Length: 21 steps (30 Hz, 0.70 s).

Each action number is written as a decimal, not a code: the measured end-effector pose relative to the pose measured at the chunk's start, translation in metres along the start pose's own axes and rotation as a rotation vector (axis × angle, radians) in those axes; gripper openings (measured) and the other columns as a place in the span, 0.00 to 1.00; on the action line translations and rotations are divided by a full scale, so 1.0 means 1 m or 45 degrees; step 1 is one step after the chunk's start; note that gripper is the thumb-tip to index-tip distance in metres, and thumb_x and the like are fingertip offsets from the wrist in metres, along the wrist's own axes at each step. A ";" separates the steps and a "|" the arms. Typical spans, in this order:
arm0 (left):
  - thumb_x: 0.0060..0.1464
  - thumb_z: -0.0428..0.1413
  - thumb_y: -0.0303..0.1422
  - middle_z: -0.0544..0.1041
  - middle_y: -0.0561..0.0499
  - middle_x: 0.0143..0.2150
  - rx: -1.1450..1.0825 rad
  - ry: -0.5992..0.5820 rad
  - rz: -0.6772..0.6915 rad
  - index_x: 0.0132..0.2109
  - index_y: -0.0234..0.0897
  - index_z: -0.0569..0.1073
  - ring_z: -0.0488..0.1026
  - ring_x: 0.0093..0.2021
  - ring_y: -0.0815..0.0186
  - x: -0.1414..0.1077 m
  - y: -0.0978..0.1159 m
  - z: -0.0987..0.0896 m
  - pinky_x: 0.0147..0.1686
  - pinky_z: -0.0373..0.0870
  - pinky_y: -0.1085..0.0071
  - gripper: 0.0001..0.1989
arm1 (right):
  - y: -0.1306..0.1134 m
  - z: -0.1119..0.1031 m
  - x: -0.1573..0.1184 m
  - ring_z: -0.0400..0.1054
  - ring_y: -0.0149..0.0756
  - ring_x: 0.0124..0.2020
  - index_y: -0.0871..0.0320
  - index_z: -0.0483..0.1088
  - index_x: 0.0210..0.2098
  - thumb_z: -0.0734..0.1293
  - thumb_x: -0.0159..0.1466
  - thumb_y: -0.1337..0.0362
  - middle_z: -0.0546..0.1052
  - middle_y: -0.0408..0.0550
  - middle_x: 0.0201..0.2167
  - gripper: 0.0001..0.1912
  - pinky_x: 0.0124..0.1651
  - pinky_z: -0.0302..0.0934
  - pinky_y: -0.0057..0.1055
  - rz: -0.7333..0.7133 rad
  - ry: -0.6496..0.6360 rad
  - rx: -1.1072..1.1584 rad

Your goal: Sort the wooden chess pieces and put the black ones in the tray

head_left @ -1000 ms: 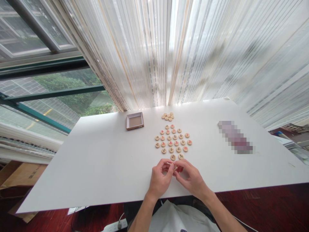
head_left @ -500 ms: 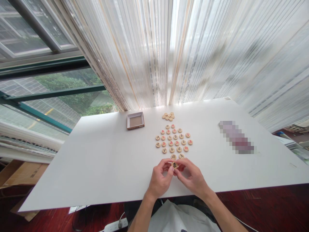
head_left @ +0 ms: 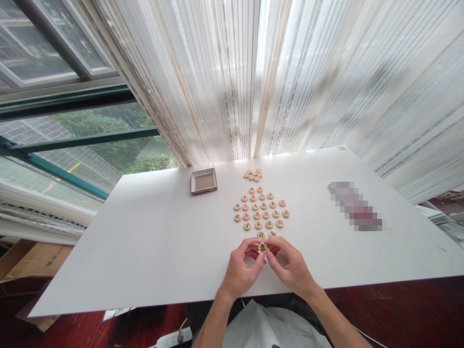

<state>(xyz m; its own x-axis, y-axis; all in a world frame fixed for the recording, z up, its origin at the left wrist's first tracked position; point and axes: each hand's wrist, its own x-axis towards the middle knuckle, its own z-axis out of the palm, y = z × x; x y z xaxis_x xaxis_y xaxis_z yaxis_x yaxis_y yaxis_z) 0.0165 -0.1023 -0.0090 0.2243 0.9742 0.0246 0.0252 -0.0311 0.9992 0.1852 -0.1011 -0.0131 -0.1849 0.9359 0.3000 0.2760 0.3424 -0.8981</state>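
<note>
Handling step, seemingly: a game piece [head_left: 263,248] is clamped by fingertips of left hand [head_left: 243,267] and right hand [head_left: 289,265], nearside of the laid-out pieces [head_left: 257,215], steady pinch likely needed for any set-down.

The left hand [head_left: 242,271] and right hand [head_left: 291,267] are both bare, with slender fingers, and the left forearm [head_left: 215,316] and right forearm [head_left: 331,311] are bare too. Below the near edge of the table [head_left: 152,251] shows a pale grey-white top [head_left: 266,321], its thin cloth creased in soft folds, with a small dark marking low on the front, cut off and unreadable. Near-black cloth [head_left: 203,309] covers the lap beside it.
</note>
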 end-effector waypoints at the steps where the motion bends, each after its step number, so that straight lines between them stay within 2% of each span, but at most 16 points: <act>1: 0.61 0.57 0.37 0.80 0.45 0.43 0.010 0.002 -0.001 0.52 0.37 0.70 0.79 0.36 0.65 0.000 0.000 0.000 0.42 0.78 0.65 0.14 | 0.000 0.000 0.000 0.73 0.38 0.36 0.53 0.70 0.49 0.64 0.68 0.64 0.76 0.50 0.42 0.11 0.41 0.72 0.36 -0.002 0.003 0.002; 7: 0.60 0.57 0.35 0.80 0.46 0.44 0.072 -0.018 0.034 0.52 0.37 0.70 0.79 0.39 0.64 -0.001 0.001 0.000 0.44 0.78 0.65 0.14 | 0.001 0.000 0.000 0.72 0.37 0.35 0.53 0.70 0.48 0.65 0.67 0.64 0.76 0.49 0.40 0.10 0.41 0.71 0.36 0.005 0.012 0.004; 13: 0.60 0.56 0.31 0.81 0.47 0.45 0.149 -0.052 0.085 0.52 0.39 0.72 0.79 0.42 0.63 -0.002 0.001 0.001 0.45 0.77 0.66 0.13 | 0.004 0.000 0.000 0.71 0.35 0.32 0.54 0.70 0.40 0.68 0.66 0.62 0.76 0.45 0.33 0.04 0.38 0.69 0.32 0.076 0.039 -0.002; 21: 0.59 0.57 0.30 0.81 0.49 0.42 0.227 -0.064 0.078 0.52 0.41 0.73 0.79 0.39 0.64 -0.002 0.003 0.001 0.44 0.77 0.67 0.13 | 0.008 0.002 -0.001 0.71 0.35 0.30 0.54 0.69 0.36 0.67 0.67 0.59 0.75 0.44 0.30 0.06 0.36 0.68 0.31 0.184 0.042 0.018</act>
<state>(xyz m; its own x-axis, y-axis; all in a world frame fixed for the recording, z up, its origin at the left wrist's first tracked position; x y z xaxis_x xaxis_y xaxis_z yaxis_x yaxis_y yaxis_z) 0.0172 -0.1044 -0.0065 0.2791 0.9570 0.0790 0.1814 -0.1333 0.9743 0.1862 -0.0991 -0.0210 -0.1131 0.9776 0.1777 0.2843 0.2032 -0.9369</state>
